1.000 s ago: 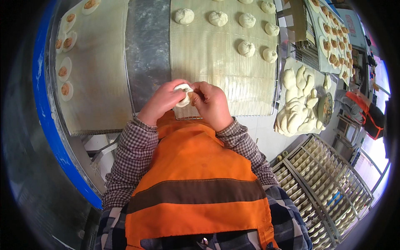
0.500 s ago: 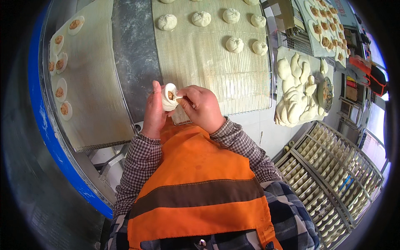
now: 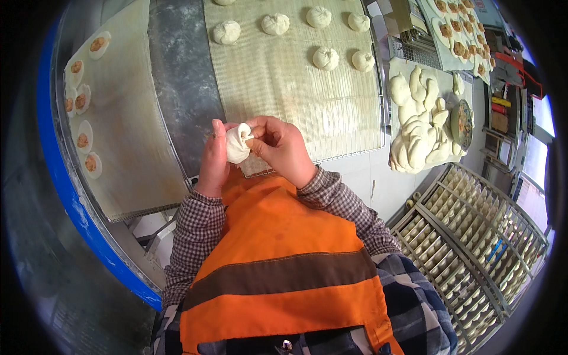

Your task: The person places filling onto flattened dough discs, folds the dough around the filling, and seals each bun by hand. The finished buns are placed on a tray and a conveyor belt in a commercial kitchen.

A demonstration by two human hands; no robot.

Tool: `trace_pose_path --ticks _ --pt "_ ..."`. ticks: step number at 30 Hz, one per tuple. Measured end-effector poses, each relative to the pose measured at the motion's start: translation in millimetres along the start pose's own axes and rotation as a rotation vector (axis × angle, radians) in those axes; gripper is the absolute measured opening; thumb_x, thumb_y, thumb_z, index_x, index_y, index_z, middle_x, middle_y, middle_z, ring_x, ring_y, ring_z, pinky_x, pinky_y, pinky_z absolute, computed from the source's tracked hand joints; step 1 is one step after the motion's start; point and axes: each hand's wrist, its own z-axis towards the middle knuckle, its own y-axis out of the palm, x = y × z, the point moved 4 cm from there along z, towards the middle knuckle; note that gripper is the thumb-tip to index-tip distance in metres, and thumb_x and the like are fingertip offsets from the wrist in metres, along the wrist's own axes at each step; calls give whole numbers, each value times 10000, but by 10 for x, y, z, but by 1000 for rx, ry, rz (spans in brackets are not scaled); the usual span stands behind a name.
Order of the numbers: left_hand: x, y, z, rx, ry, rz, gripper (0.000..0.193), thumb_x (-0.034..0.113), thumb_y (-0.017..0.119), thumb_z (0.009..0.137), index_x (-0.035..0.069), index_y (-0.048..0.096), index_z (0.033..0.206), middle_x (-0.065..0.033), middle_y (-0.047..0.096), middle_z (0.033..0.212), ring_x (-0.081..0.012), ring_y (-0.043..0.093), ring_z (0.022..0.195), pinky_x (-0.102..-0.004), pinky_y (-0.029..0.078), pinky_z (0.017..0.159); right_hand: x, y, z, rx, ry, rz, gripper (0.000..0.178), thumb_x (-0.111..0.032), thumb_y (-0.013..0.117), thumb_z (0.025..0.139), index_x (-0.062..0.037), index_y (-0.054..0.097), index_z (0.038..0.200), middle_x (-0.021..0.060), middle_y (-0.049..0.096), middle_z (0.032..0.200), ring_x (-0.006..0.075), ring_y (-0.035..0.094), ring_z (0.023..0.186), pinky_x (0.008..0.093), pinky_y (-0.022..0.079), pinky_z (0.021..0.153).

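A white dough bun (image 3: pixel 237 149) sits between my two hands above the near edge of the right tray mat. My left hand (image 3: pixel 213 161) cradles it from the left, thumb upright beside it. With fingers pinched on the dough's upper edge, my right hand (image 3: pixel 283 148) grips it from the right. The rim is partly gathered into folds, and the filling inside is hidden from view. Beyond my hands, several pleated buns (image 3: pixel 276 24) rest in rows on the mat (image 3: pixel 296 94). Flat dough rounds topped with brown filling (image 3: pixel 83 140) lie along the left mat's far-left side.
A left mat-covered tray (image 3: pixel 127 130) and a dark floured strip (image 3: pixel 180 71) flank the work area. To the right are piled dough pieces (image 3: pixel 417 145), a bowl of filling (image 3: pixel 461 124), another tray of filled rounds (image 3: pixel 454 35) and a metal rack of buns (image 3: pixel 473 236).
My right fingers have drawn the bun's rim further together, so the filling that showed is now covered. The view has shifted slightly, and both hands stay in nearly the same place.
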Motion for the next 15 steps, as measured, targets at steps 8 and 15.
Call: trace_pose_path --ticks 8,15 --pt "90 29 -43 43 150 192 563 520 331 1010 27 588 1096 -18 611 890 -65 542 733 -186 434 636 -184 -35 -63 -27 -329 -394 180 31 670 836 34 611 1006 47 639 845 98 596 685 237 504 618" --pt "212 90 31 -134 196 251 468 438 394 1015 23 610 1018 -20 609 851 -87 556 743 -228 447 657 -10 -65 0 -22 69 -65 225 -8 710 794 -1 623 1002 81 641 812 155 612 672 273 495 602"
